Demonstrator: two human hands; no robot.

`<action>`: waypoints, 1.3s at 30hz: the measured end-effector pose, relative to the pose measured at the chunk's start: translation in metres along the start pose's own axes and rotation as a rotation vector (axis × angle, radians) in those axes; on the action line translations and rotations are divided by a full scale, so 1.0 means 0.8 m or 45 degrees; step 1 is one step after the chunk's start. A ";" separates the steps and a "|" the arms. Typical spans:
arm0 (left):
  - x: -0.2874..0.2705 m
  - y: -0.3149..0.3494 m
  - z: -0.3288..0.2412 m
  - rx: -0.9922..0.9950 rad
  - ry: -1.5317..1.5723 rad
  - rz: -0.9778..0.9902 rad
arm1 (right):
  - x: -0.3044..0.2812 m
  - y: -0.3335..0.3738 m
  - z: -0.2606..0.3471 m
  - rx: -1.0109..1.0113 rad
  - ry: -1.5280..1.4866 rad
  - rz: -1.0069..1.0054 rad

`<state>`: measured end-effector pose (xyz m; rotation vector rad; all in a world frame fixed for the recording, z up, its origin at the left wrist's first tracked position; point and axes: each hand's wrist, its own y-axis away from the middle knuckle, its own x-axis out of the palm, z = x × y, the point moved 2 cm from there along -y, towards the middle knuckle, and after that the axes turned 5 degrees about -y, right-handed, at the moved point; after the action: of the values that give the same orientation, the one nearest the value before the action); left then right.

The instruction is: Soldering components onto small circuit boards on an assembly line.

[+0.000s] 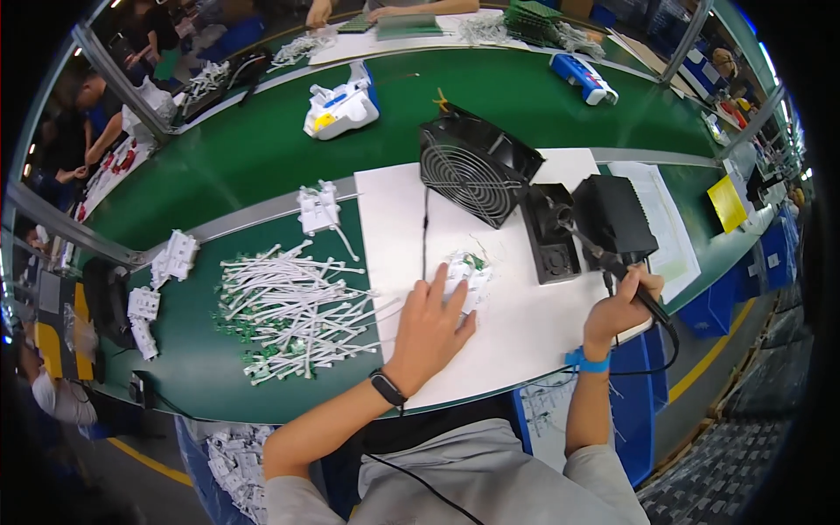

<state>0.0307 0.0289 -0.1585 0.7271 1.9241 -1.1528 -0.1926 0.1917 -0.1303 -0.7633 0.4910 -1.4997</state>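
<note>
My left hand (430,325) lies with its fingers spread, the fingertips against a small white plastic part (462,284) on the white work sheet (394,210). A bit of green circuit board and thin wires show at the part's far end. Closed round the handle of a soldering iron (647,297) is my right hand (619,308). The iron's front end reaches to the black iron stand (551,232), and its cable hangs below my hand. Left of my left hand lies a heap of white cable bundles (293,306) with small green boards.
A black fan (472,166) and a black ribbed box (615,219) stand beyond my hands. Several white plastic parts (173,258) lie at the left. Two white-and-blue housings (343,103) rest on the green surface beyond the metal rail. Co-worker hands (385,12) show at the far side.
</note>
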 end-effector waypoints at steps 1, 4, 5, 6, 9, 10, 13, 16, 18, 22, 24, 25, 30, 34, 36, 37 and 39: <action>0.000 0.001 -0.002 -0.012 -0.018 0.009 | 0.002 -0.006 -0.004 -0.007 -0.019 0.039; 0.013 0.008 -0.003 -0.034 -0.006 -0.025 | 0.013 -0.021 -0.011 0.122 0.077 0.189; 0.015 0.009 -0.002 -0.037 -0.003 -0.018 | 0.026 -0.027 -0.005 0.104 0.066 0.321; 0.016 0.010 -0.003 -0.041 0.007 -0.011 | 0.031 -0.030 -0.005 0.192 0.177 0.432; 0.015 0.009 -0.006 -0.010 0.026 -0.030 | 0.058 -0.028 -0.001 0.345 0.330 0.732; 0.014 0.009 -0.007 -0.001 0.024 -0.043 | 0.060 -0.020 -0.018 0.259 0.183 0.713; 0.012 0.011 0.000 -0.019 0.057 -0.051 | 0.070 -0.011 -0.026 0.264 0.177 0.784; 0.006 0.011 -0.001 0.002 0.054 -0.053 | 0.072 -0.012 -0.024 0.231 0.143 0.730; 0.007 0.009 0.000 0.009 0.078 -0.053 | 0.068 -0.025 -0.036 0.376 0.208 0.732; 0.008 0.009 0.005 -0.011 0.055 -0.033 | 0.085 -0.019 -0.020 0.237 0.283 0.734; 0.009 0.010 0.004 -0.015 0.049 -0.027 | 0.081 -0.019 -0.026 0.195 0.271 0.687; 0.008 0.009 0.003 -0.010 0.052 -0.035 | 0.077 -0.022 -0.030 0.312 0.233 0.705; -0.007 0.007 0.009 -0.028 0.087 0.011 | 0.072 0.003 -0.013 0.594 0.051 0.672; -0.063 -0.007 0.012 -0.141 0.077 -0.208 | 0.044 0.023 -0.022 0.505 0.009 0.665; -0.115 -0.011 0.035 -0.301 0.005 -0.345 | 0.029 0.032 -0.003 0.491 0.095 0.725; -0.143 -0.012 0.058 -0.392 -0.039 -0.376 | 0.020 0.040 0.000 0.538 0.107 0.691; -0.184 -0.022 0.109 -0.620 -0.134 -0.436 | -0.005 0.056 -0.006 0.599 0.154 0.674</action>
<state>0.1252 -0.0698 -0.0540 0.0756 2.1709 -0.8358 -0.1646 0.1911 -0.1662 -0.1510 0.3701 -1.0996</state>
